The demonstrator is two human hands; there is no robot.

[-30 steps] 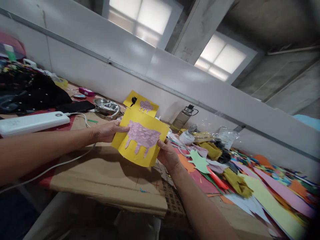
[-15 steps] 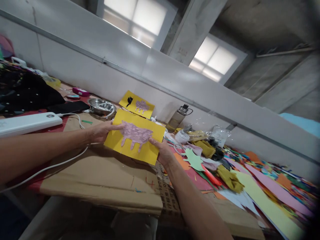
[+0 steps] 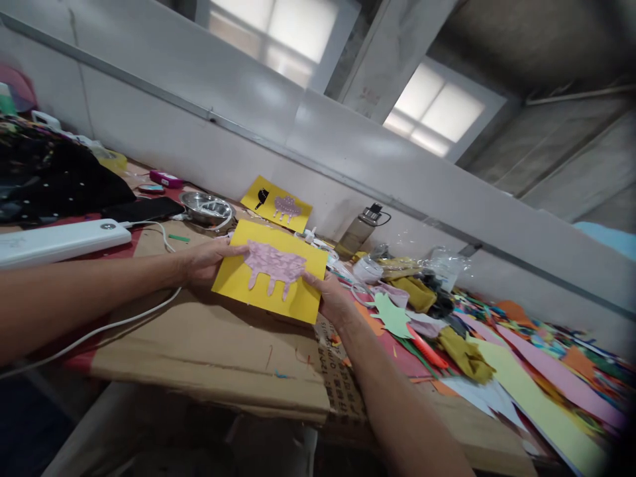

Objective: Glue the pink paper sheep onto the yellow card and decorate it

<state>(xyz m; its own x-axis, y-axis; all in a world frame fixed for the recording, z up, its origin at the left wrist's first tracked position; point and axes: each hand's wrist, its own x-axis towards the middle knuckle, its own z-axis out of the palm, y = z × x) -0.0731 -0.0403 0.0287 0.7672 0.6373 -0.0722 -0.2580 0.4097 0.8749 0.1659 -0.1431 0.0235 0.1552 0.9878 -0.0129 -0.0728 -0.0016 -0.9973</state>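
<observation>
Pale wall panels (image 3: pixel 238 159) rise behind a bench (image 3: pixel 405 358) partly covered with cardboard (image 3: pixel 209 338); two bright windows (image 3: pixel 437 106) show above. One yellow card (image 3: pixel 303 308) is held up over the cardboard, its face tilted toward the viewer, with one lilac cutout (image 3: pixel 275 263) on it. The left hand (image 3: pixel 206 258) reaches in almost level and pinches the card's left edge, thumb across the front. The right hand (image 3: pixel 334 299) comes up at a slant from the lower right, its grip closed on the opposite edge, thumb at the cutout's end; the fingers behind are hidden. Just beyond, one second yellow card (image 3: pixel 271 192) leans against the wall. One bottle (image 3: pixel 356 232) stands tilted in view to its right, one metal bowl (image 3: pixel 191 211) sits to its left. Farther out lie one green cutout (image 3: pixel 391 316), one white device (image 3: pixel 64 242) and one dark phone (image 3: pixel 144 209).
</observation>
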